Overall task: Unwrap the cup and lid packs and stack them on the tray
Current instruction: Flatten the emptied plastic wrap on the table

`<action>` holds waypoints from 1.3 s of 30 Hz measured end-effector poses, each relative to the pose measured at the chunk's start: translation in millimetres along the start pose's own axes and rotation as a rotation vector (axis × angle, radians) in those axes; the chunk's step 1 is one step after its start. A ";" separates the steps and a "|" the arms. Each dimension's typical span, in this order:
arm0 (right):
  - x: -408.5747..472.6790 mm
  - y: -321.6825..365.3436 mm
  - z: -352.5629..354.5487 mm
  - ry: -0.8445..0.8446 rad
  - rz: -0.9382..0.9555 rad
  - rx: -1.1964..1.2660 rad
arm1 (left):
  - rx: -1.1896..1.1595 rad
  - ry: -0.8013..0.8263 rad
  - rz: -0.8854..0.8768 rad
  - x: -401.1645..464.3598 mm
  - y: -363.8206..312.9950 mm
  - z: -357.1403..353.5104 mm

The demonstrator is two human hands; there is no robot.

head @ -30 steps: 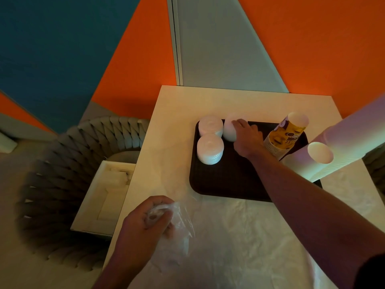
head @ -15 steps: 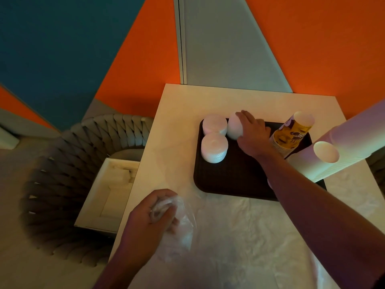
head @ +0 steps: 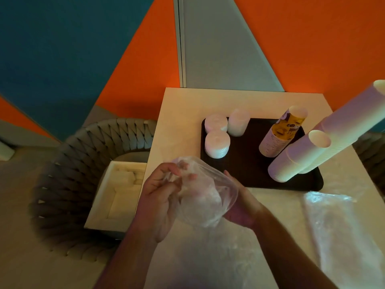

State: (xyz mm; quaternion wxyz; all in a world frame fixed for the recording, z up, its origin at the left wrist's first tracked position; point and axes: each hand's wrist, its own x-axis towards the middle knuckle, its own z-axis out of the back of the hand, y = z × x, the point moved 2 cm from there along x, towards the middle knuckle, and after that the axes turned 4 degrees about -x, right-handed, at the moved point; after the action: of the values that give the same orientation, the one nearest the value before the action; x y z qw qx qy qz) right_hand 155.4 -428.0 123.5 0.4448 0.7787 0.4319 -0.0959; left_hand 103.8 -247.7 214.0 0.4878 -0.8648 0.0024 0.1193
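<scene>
Both hands hold a clear plastic wrapper (head: pixel 205 197) between them: the left hand (head: pixel 160 197) pinches its gathered top, while the right hand (head: pixel 239 202) cups its far side. Beyond the hands, the tray (head: pixel 245 163) already carries three lid stacks (head: pixel 217 143) and three cup stacks (head: pixel 300 155). Stacking looks nearly finished; a second wrapper (head: pixel 341 232) lies flat to the right of the right hand.

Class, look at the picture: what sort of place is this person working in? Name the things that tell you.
Probably a café or break-room corner: a small table holds a dark serving tray with stacked paper cups and lid stacks, and a woven chair stands beside it.
</scene>
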 end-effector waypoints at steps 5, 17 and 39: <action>-19.5 -19.6 -7.6 0.250 0.211 0.061 | -0.138 -0.020 -0.009 4.9 4.1 5.1; -64.4 27.1 -30.6 -0.281 0.583 -0.200 | 0.632 0.158 0.077 -9.5 5.4 1.1; -162.3 82.2 38.8 -0.655 0.727 -0.691 | 0.319 -0.002 0.071 -35.3 32.8 -81.2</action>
State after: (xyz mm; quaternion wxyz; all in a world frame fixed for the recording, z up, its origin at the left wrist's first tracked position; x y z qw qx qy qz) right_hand 128.1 -572.4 237.5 0.7865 0.6169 -0.0157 -0.0264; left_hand 82.1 -337.4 233.9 0.6142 -0.7757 0.0514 0.1354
